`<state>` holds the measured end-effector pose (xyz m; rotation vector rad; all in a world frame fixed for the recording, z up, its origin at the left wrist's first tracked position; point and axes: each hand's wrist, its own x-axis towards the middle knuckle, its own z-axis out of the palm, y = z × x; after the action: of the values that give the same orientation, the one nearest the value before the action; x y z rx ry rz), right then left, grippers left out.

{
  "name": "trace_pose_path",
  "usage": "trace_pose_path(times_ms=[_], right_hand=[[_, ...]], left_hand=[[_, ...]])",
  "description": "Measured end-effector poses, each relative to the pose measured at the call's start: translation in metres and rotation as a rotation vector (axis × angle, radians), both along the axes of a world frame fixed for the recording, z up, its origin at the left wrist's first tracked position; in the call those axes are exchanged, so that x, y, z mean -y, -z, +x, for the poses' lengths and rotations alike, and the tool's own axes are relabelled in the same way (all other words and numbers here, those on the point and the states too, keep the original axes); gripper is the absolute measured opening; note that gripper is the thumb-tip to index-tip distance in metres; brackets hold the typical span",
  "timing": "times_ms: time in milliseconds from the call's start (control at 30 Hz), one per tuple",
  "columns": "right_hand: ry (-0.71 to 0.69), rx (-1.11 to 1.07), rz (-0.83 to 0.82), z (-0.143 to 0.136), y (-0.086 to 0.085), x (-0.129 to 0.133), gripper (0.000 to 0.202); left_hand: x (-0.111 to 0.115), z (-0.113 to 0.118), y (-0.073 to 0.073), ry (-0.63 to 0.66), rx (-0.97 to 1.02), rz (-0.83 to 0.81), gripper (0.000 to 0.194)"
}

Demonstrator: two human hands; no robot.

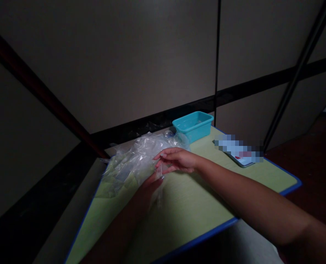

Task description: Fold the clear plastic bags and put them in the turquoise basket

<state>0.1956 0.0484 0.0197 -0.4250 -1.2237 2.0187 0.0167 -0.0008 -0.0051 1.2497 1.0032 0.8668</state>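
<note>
Left grip (150, 184), right grip (181, 160) pinching clear thin plastic film (159, 192) inside pale-green worktop's (197, 200) near edge; apparently separating it; next calls for gentle tension.

Dim light, near-black edges, glints on crumpled plastic (146, 147), left hand (149, 184) in shadow, pixelated patch (238, 148)

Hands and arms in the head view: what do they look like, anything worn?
The left hand and right hand show no gloves; no sleeve covers the visible right arm, and no watch or band shows there. The left arm also looks sleeveless, but deep shadow hides finer detail.
</note>
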Motion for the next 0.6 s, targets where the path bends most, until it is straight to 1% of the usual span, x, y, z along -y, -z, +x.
trace_pose_path(times_ms=[33, 67, 100, 167, 233, 300, 400, 467, 533, 600], right_hand=[[-0.005, -0.017, 0.002, -0.001, -0.001, 0.002, 0.021], [-0.010, -0.029, 0.002, -0.001, -0.002, 0.004, 0.021], [-0.012, -0.038, 0.000, -0.002, -0.003, 0.005, 0.020], [-0.009, -0.047, -0.007, -0.002, -0.005, 0.008, 0.020], [0.008, -0.047, -0.013, -0.002, -0.006, 0.008, 0.022], [0.031, -0.032, -0.019, 0.000, -0.006, 0.008, 0.024], [0.050, 0.034, -0.028, 0.003, -0.007, 0.006, 0.025], [0.081, 0.093, -0.030, 0.005, -0.008, 0.004, 0.024], [0.158, 0.164, -0.025, 0.005, -0.008, 0.002, 0.020], [0.284, 0.292, -0.011, 0.004, -0.008, -0.001, 0.015]], left_hand=[[-0.001, -0.002, 0.000, -0.017, 0.076, -0.073, 0.054], [-0.002, -0.004, 0.000, -0.005, 0.155, -0.147, 0.050], [-0.003, -0.007, 0.001, 0.028, 0.240, -0.215, 0.046], [-0.005, -0.011, 0.000, 0.137, 0.414, -0.330, 0.040], [-0.006, -0.014, -0.002, 0.233, 0.525, -0.382, 0.041], [-0.007, -0.015, -0.005, 0.323, 0.581, -0.410, 0.048], [-0.009, -0.017, -0.008, 0.452, 0.609, -0.439, 0.057], [-0.010, -0.018, -0.009, 0.497, 0.616, -0.439, 0.059], [-0.011, -0.019, -0.008, 0.513, 0.628, -0.427, 0.058], [-0.011, -0.020, -0.008, 0.516, 0.645, -0.415, 0.059]])
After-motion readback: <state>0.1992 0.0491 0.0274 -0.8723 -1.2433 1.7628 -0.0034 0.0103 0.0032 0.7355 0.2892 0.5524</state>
